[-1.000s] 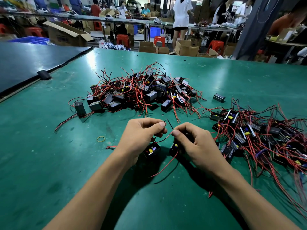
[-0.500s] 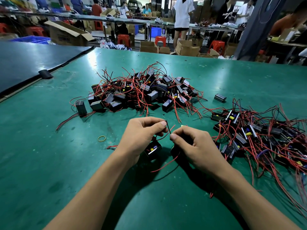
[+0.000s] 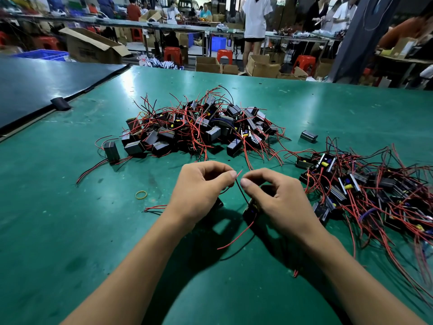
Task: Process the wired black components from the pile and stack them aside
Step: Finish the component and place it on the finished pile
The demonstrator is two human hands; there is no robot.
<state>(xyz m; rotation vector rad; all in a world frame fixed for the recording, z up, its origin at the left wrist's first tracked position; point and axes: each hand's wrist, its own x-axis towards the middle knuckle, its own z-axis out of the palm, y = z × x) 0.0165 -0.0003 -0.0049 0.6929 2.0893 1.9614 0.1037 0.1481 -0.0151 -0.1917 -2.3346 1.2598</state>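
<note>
Progress partial, by judgement: centre pile of wired black components large, second heap spread at right of table. Which heap was finished stack, could not tell. Many units likely left.

One component in work beneath right hand, low over table, in front of centre pile. Left hand grip clamped, thumb to forefinger, on black wire rising from component. Right grip pinched shut on red wire tip, it seemed. Thumbs nearly touching, fingers curled, forearms converging from near edge.
</note>
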